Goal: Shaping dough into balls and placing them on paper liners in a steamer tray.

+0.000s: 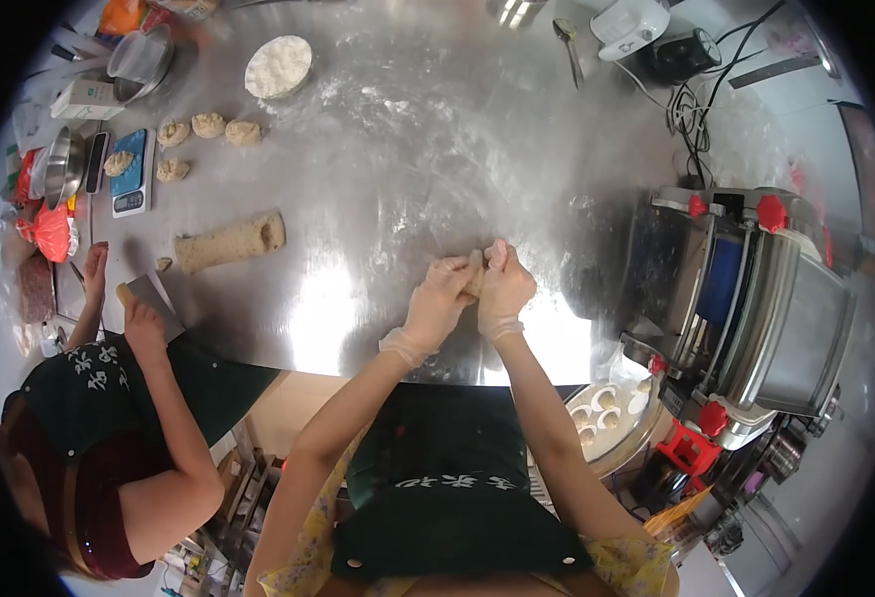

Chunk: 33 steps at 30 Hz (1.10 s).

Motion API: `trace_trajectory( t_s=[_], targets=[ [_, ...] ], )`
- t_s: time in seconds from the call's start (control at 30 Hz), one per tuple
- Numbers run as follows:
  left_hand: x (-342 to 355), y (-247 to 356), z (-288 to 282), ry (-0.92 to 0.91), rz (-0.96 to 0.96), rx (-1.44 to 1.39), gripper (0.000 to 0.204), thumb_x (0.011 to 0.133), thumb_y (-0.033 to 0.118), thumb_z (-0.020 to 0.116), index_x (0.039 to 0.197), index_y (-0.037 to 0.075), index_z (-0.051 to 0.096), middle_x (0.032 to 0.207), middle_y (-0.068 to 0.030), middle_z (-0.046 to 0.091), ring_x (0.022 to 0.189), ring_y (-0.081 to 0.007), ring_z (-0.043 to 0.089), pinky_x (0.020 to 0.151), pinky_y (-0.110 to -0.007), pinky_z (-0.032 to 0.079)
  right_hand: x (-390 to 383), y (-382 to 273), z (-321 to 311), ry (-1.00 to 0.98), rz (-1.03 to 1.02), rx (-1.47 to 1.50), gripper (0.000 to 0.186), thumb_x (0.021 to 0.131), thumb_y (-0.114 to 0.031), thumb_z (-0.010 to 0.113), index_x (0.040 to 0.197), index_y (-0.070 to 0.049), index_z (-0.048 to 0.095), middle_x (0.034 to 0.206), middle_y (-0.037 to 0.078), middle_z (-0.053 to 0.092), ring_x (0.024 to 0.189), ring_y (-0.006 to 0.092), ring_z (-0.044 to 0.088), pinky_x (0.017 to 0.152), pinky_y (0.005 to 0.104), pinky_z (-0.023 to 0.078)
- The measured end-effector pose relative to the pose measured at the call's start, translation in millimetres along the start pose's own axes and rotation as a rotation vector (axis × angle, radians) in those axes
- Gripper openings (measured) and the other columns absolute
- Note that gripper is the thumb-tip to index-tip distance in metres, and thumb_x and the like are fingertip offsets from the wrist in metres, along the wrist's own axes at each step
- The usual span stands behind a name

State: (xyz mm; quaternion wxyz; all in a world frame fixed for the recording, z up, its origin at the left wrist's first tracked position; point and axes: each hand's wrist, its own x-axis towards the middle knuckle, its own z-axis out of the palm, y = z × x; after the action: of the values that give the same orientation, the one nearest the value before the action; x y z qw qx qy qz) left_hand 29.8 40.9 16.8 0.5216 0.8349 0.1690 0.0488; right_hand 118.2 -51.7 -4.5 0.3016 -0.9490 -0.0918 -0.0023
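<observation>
Both my hands wear clear thin gloves and meet over the near part of the steel table. Between them is a small piece of beige dough [475,283], mostly covered by my fingers. My left hand [435,304] curls round its left side. My right hand [505,293] closes on its other side, with the fingers bent. Farther left lies a thick log of dough [226,245] with a hollow in its right end. Several dough lumps [208,125] sit beyond it, and one more lump [119,163] rests on the blue-topped kitchen scale [131,199].
At left, a co-worker's hand [143,326] grips a dough scraper [164,303]. A bowl of flour [278,68] stands at the back of the floury steel table [388,179]. On the right are a dough-rolling machine [756,308] and a round tray [611,438] holding dough pieces. A spoon [569,52] lies far off.
</observation>
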Motion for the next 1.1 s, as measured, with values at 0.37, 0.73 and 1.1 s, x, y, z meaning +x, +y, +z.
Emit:
trace_trajectory(
  t_s=[0.37,0.73,1.1],
  targets=[
    [-17.7,-0.6,3.5,-0.172,0.061,0.164,0.067,0.069,0.007,0.079,0.132,0.015,0.057,0.123,-0.0077,0.055,0.111,-0.0322,0.054,0.091,-0.039,0.051,-32.7,3.8,-18.2,-0.086,0.092,-0.109,0.020,0.095,-0.027,0.062,0.085,-0.010,0.065,0.071,0.011,0.066,0.061,0.0316,0.064,0.056,0.0417,0.051],
    [1.7,33.3,36.7,-0.208,0.219,0.782,0.075,0.071,0.031,0.081,0.132,-0.003,0.053,0.145,-0.0168,0.043,0.142,-0.0315,0.032,0.117,-0.043,0.029,-55.2,34.5,-69.9,-0.011,0.402,0.350,0.018,0.098,-0.015,0.058,0.108,-0.003,0.067,0.085,0.007,0.067,0.075,0.0146,0.061,0.070,0.0297,0.051],
    [-22.7,56.5,33.3,0.318,-0.479,-0.826,0.031,0.090,0.014,0.068,0.118,0.002,0.061,0.120,-0.0160,0.064,0.108,-0.0254,0.063,0.096,-0.035,0.048,-59.5,-29.1,-83.0,-0.106,0.228,1.079,0.042,0.102,-0.029,0.052,0.131,0.002,0.055,0.126,0.011,0.062,0.116,0.0182,0.058,0.101,0.0319,0.045]
  ],
)
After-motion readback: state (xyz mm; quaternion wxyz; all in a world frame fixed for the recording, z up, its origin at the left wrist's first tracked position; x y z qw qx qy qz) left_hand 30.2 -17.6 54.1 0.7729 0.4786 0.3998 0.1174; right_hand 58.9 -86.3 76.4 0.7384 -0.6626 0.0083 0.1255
